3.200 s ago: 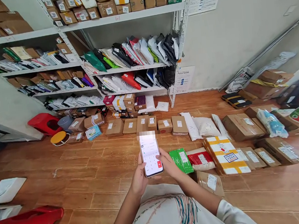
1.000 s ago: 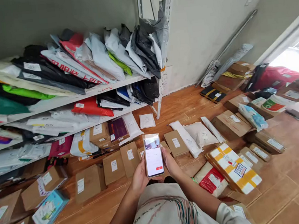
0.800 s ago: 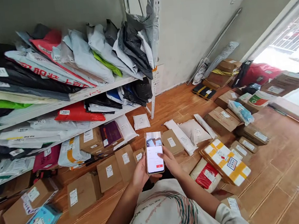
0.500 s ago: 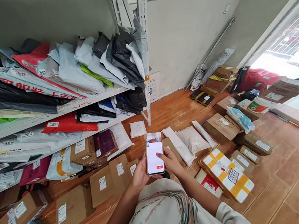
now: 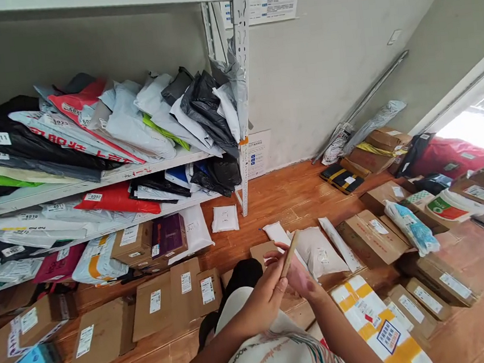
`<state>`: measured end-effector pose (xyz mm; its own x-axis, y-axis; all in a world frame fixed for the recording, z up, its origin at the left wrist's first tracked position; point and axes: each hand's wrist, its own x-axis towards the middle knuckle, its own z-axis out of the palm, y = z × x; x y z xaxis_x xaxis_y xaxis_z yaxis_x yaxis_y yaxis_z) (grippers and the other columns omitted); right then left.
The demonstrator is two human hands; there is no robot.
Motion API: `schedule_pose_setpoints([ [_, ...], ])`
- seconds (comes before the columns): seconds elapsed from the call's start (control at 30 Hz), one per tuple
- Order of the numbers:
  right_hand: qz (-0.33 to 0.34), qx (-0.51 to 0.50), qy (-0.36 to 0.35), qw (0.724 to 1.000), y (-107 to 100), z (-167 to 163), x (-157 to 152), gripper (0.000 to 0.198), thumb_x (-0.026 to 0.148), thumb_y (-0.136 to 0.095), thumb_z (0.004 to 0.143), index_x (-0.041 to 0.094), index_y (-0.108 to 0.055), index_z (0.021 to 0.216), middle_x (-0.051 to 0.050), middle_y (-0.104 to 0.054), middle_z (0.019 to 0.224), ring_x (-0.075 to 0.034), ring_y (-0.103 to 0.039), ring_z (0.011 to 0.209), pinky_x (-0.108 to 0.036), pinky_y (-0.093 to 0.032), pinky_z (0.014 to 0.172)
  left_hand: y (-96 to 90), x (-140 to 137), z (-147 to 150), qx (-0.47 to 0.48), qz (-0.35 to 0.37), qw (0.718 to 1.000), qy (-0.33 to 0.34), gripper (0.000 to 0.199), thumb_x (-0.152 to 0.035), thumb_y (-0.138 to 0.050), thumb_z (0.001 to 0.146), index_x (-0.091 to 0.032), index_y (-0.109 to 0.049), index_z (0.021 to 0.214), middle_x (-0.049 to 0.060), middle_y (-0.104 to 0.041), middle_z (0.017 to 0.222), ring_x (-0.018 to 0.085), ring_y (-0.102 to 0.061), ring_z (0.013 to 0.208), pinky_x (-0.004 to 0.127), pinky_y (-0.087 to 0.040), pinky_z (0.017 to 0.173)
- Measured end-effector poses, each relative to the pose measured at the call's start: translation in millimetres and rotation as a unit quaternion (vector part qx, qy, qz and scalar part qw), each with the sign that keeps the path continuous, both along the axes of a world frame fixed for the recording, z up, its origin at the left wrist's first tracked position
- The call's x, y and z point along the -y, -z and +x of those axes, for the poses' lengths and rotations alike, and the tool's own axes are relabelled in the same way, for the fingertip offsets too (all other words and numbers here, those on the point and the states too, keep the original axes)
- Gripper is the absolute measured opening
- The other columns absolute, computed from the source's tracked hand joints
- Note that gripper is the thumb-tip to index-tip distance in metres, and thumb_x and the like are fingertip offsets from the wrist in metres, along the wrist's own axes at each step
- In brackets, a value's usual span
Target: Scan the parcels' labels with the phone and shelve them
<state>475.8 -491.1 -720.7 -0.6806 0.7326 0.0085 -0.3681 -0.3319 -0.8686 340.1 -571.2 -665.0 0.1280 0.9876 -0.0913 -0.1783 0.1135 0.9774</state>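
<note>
"Along the far left edge of the floor [image 5: 277, 192], what stands biggest?"

"A white rack [image 5: 241, 27], with bagged parcels [image 5: 132, 109] already on its shelves"

"And off the rack?"

"Plenty unshelved: a white-and-yellow box [image 5: 368, 317] towards the floor's near right corner, a brown carton [image 5: 106, 328] towards its near left one, and a small white packet [image 5: 224, 218] near the foot of the rack's right edge. None of them is in a hand"

"What are the hands at, then?"

"The left hand [image 5: 264, 299] grasps the phone [image 5: 290, 252], seen edge-on between the two hands, over the middle of the floor. The right hand [image 5: 305, 282] is just beside it; whether that one grips or only touches, I cannot tell"

"So how far along would you say?"

"The phone is out and held up; its screen doesn't show, so I cannot judge what on it is finished or left"
</note>
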Motion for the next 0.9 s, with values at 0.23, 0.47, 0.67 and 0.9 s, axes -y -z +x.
schedule_pose_setpoints([
  [0.23,-0.051,-0.003,0.093,0.994,-4.5,11.1,2.2,0.109,0.102,-0.035,0.044,0.029,-0.047,0.125,-0.017,-0.060,0.121,-0.036,-0.060,0.107,-0.053,-0.042,0.095,-15.5,-11.3,10.1,-0.140,0.116,0.982,0.051,0.051,-0.034,-0.044,0.095,-0.025,-0.041,0.146,0.010,-0.043,0.148,0.029,-0.034,0.138,0.047,-0.020,0.119],
  [0.47,-0.028,0.080,0.129,0.988,-20.6,9.1,-10.2,0.079,0.082,-0.051,0.069,0.025,-0.060,0.123,-0.013,-0.065,0.119,-0.034,-0.059,0.109,-0.048,-0.047,0.092,29.3,-28.4,-4.7,0.204,-0.125,0.971,-0.012,0.061,-0.048,-0.054,0.090,-0.033,-0.038,0.147,0.007,-0.048,0.145,0.034,-0.047,0.130,0.055,-0.047,0.098],
  [0.67,-0.065,0.090,0.178,0.978,-0.4,-10.7,-3.8,0.054,0.068,-0.045,0.083,0.029,-0.064,0.116,-0.006,-0.069,0.120,-0.032,-0.060,0.115,-0.048,-0.043,0.100,57.6,-28.0,-7.8,0.334,-0.131,0.933,-0.037,0.064,-0.052,-0.056,0.088,-0.034,-0.038,0.146,0.008,-0.046,0.147,0.031,-0.047,0.131,0.049,-0.045,0.102],
  [0.9,-0.286,0.144,0.274,0.907,15.5,-0.1,16.5,0.064,0.069,-0.054,0.073,0.031,-0.064,0.123,-0.011,-0.074,0.113,-0.038,-0.060,0.118,-0.056,-0.043,0.101,53.2,-26.3,-26.2,0.183,-0.086,0.978,0.045,0.069,-0.057,-0.055,0.087,-0.023,-0.043,0.145,0.012,-0.059,0.133,0.031,-0.055,0.120,0.045,-0.047,0.096],
])
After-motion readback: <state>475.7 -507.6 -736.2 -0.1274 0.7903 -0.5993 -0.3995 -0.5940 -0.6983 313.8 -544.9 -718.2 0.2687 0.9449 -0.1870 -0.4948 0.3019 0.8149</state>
